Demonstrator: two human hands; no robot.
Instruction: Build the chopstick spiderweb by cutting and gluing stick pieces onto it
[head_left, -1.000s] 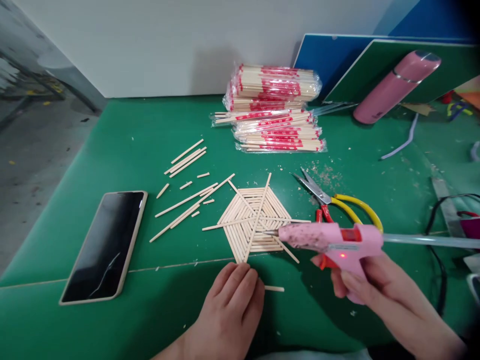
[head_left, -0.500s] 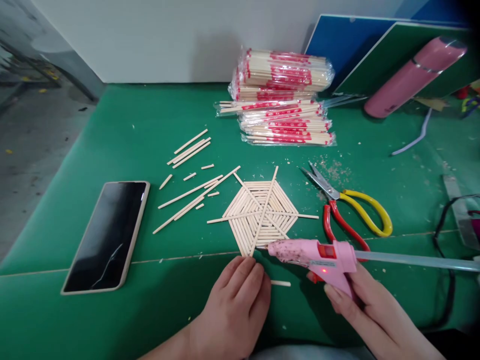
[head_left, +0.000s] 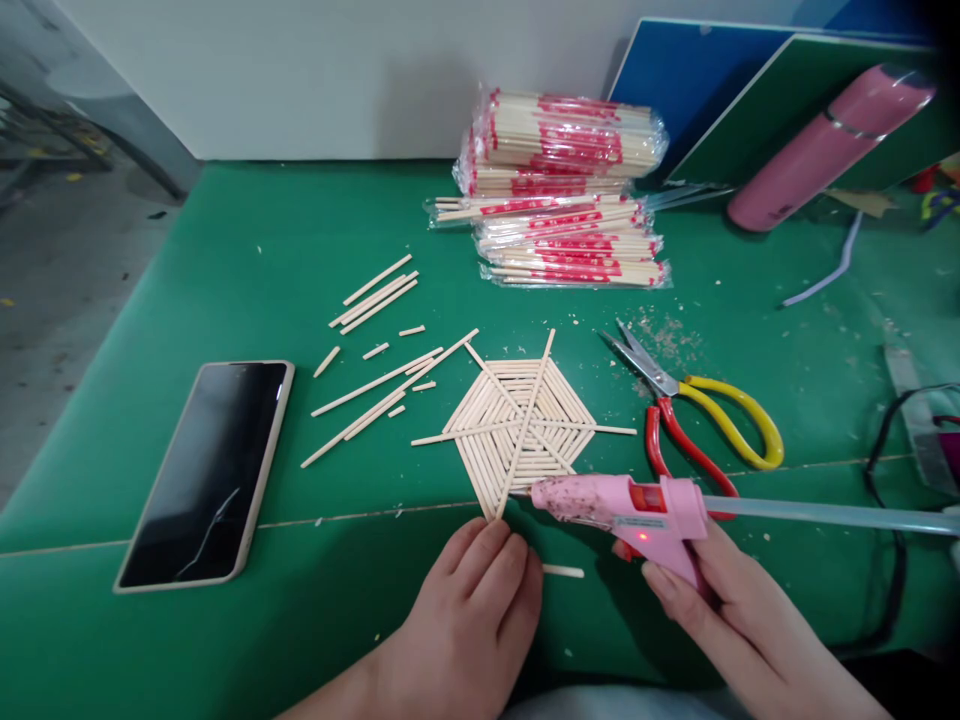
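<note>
A hexagonal web of pale wooden sticks, with long sticks crossing at its middle, lies on the green table. My left hand is closed at its lower corner, the fingertips at the end of one crossing stick. From under that hand a loose wooden stick pokes out to the right; the rest of it is hidden. My right hand grips a pink hot glue gun, its red light lit and a clear glue stick sticking out behind. The nozzle points left, at the web's lower edge near my left fingertips.
Red-and-yellow-handled cutters lie right of the web. Loose cut sticks are scattered to the left, beside a phone. Behind are wrapped stick bundles and a pink flask. A black cord runs at the right.
The glue gun has edged slightly left along the web's lower edge. My left hand stays almost where it was, and the view has shifted a little.
</note>
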